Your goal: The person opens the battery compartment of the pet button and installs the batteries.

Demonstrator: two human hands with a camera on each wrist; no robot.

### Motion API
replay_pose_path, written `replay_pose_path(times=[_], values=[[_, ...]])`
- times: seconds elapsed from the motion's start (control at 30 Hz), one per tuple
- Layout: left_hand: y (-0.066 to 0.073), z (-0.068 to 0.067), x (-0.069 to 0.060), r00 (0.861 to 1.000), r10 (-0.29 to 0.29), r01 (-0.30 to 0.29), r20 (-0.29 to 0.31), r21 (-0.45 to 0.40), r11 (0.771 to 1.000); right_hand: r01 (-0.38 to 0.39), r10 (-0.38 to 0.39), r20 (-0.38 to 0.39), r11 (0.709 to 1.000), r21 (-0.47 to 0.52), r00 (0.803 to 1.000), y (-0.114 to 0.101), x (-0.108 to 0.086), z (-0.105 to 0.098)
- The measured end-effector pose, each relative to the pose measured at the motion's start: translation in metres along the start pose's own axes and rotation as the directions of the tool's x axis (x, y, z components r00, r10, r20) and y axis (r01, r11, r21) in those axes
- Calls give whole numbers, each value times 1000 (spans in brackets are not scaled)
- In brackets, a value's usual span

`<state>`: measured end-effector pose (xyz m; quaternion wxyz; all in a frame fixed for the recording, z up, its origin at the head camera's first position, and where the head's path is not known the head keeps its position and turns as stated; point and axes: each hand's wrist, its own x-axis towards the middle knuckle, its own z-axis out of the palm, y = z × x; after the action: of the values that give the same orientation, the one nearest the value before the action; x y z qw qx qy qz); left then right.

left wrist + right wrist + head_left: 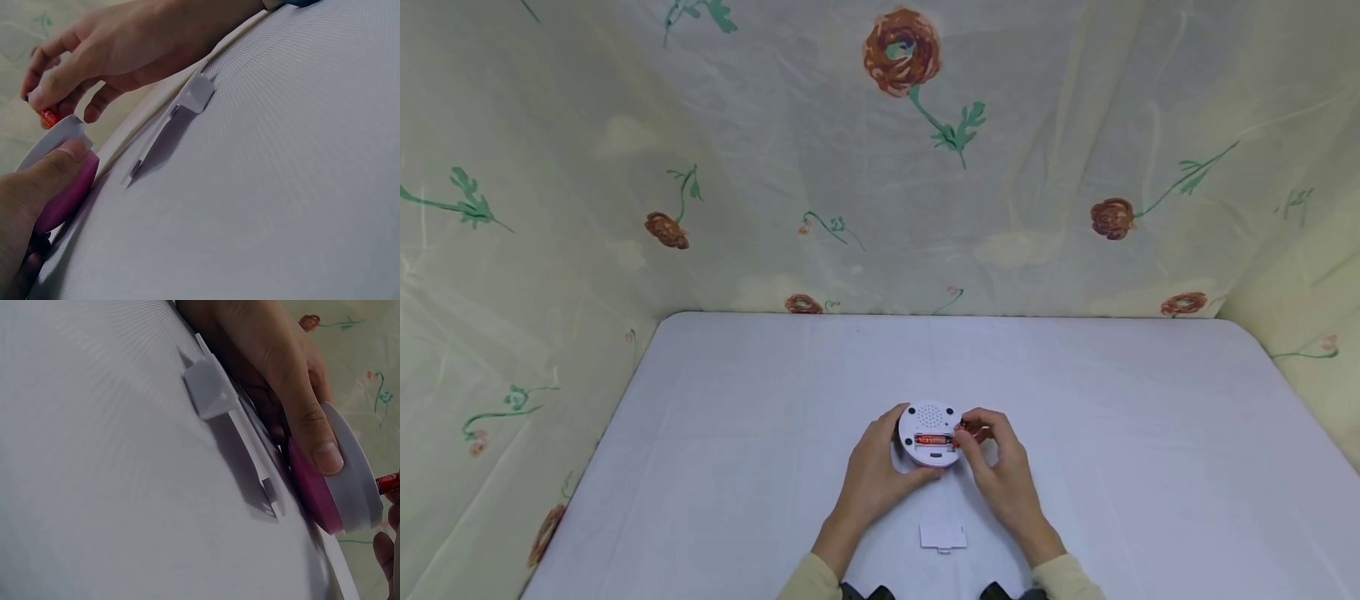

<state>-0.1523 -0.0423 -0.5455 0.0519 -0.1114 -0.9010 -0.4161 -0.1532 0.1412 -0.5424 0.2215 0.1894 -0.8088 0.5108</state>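
A round white-and-pink device is tilted so its white underside shows speaker holes, dark feet and an uncovered battery compartment. My left hand grips its rim, with the thumb along the near edge. One red battery lies in the compartment. Another red battery is pinched between the thumb and fingers of my right hand, right at the device's right side. In the right wrist view that battery meets the white face; how far it sits inside is hidden.
A white battery cover with a small tab lies on the white-covered table between the forearms, nearer the body than the device. Flower-patterned curtain hangs behind the table and along both sides.
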Motion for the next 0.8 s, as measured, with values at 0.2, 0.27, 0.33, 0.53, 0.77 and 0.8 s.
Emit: replay_pose_path(times=[0.2,0.27,0.33,0.53,0.77,0.8], values=[[-2,1,0,1000,17,-17,-18,0,1000,19,-18,34,1000,-18,999,1,-2,4],[-2,2,0,1000,20,-20,-21,0,1000,20,-19,37,1000,-22,999,1,-1,4],[-2,2,1,1000,20,-20,-21,-1,1000,18,-17,38,1000,-23,999,0,-1,4],[-3,1,1,1000,19,-19,-10,4,1000,39,-37,41,998,-39,998,0,-1,4],[-4,2,1,1000,20,-20,-9,12,1000,110,-109,25,993,-41,994,0,-1,6],[-4,2,1,1000,21,-21,-9,13,1000,110,-109,29,993,-42,994,0,-1,6]])
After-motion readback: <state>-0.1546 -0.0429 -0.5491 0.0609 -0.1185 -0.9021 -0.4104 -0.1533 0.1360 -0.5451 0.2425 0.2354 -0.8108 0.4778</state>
